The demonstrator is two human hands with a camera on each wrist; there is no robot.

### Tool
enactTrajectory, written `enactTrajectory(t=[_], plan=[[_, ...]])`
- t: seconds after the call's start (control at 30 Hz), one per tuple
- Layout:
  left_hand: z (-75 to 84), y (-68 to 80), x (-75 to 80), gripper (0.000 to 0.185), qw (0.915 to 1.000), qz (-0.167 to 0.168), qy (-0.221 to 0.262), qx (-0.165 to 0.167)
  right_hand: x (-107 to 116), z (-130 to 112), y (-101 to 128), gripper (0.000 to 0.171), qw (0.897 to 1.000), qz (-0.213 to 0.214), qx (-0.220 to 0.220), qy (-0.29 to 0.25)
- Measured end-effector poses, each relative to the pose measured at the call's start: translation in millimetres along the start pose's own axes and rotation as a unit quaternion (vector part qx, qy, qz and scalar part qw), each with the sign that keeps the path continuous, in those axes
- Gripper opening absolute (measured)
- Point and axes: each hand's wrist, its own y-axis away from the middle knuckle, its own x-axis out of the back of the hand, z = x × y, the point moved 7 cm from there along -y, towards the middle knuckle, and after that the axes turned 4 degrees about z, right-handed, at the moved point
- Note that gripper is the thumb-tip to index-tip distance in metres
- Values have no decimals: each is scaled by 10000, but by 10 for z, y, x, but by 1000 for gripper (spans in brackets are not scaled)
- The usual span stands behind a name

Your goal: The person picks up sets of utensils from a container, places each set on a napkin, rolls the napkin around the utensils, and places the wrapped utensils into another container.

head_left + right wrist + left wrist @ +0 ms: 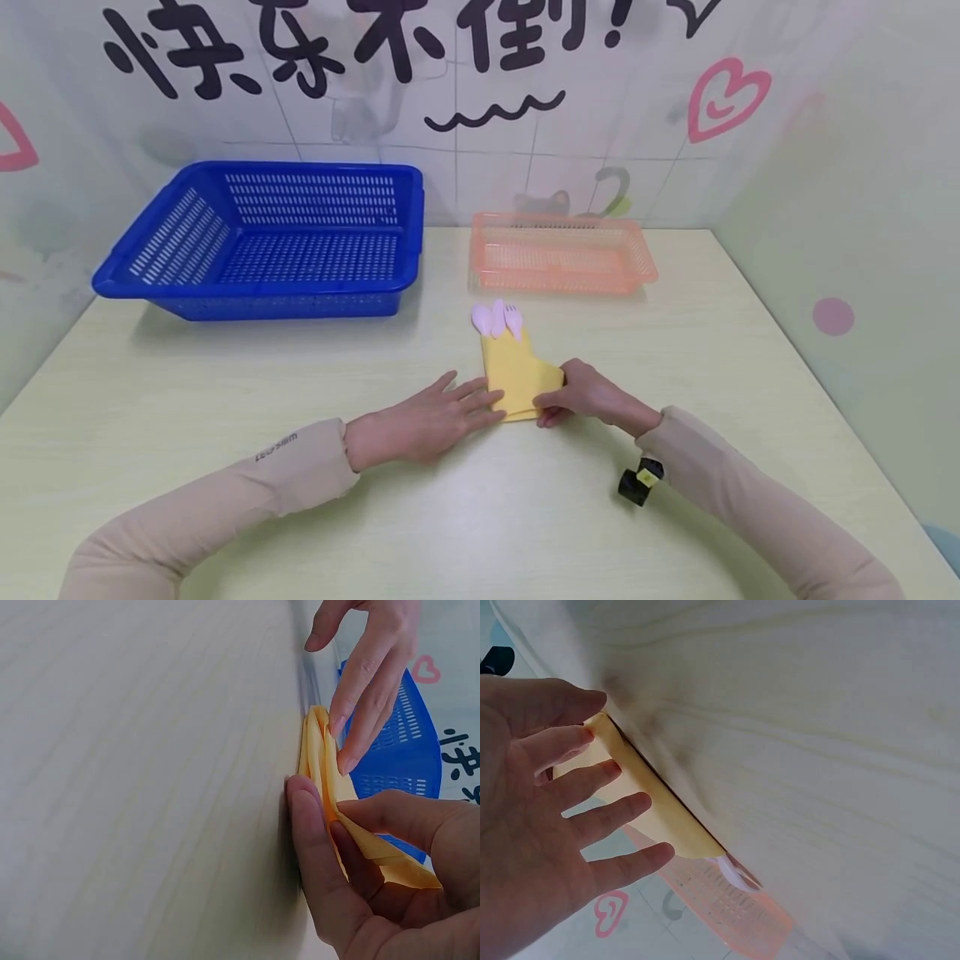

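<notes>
A folded yellow napkin (513,375) lies on the table with a pale pink spoon (482,318), knife (498,317) and fork (513,320) sticking out of its far end. Their handles are hidden in the cloth. From the left, my left hand (427,422) reaches over with fingers spread and mostly straight, the fingertips resting on the napkin's left edge. My right hand (405,877) pinches a flap at the near right side between thumb and fingers. In the right wrist view the stacked layers (321,742) of the napkin show edge-on.
A large blue plastic basket (262,289) stands at the back left of the table (480,508). Behind the cutlery, to the right, is a shallow pink basket (562,282). A white wall with black lettering closes off the back. A small black device (637,483) hangs by the right sleeve.
</notes>
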Motion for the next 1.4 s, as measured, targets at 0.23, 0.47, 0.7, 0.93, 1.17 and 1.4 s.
enactTrajectory(t=[0.23, 0.47, 0.7, 0.93, 1.17, 1.4], plan=[[34, -20, 34, 59, 9997, 118, -211, -95, -9, 1, -16, 14, 10000, 42, -48, 43], [58, -44, 37, 58, 9994, 137, -269, -194, -27, -1, -20, 13, 10000, -32, -20, 40], [50, -115, -8, 66, 9987, 181, -439, -192, -13, -4, -33, 14, 9997, -112, -5, 207], [57, -158, 6, 76, 9964, 67, -811, -230, 29, -56, -82, 16, 9974, -175, -130, 681], [51, -163, 12, 76, 9970, -122, -750, -125, 126, -117, -178, 42, 9851, 482, -202, 1638], [39, -260, 108, 41, 9995, 243, -178, -20, 123, -182, -260, 41, 9755, 671, 40, 2095]])
